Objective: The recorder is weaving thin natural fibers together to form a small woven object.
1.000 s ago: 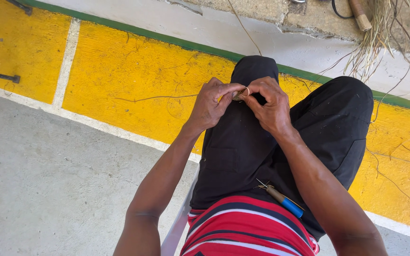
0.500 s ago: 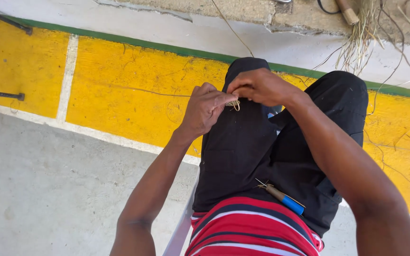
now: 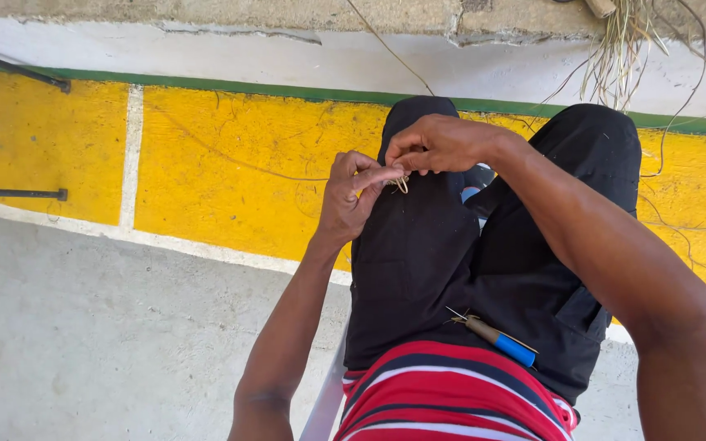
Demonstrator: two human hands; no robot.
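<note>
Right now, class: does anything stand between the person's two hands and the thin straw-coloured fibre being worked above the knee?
Nothing visible does. The left hand and the right hand both pinch the fibre directly, fingertips meeting over the black trousers. The blue-handled tool lies apart on the lap.

A blue-handled tool (image 3: 496,339) lies on the black trousers (image 3: 418,261), just above the striped shirt (image 3: 451,400). Beyond the trousers runs a yellow painted band (image 3: 230,163); dry fibres (image 3: 614,49) hang above it, grey concrete floor (image 3: 108,343) below it
</note>
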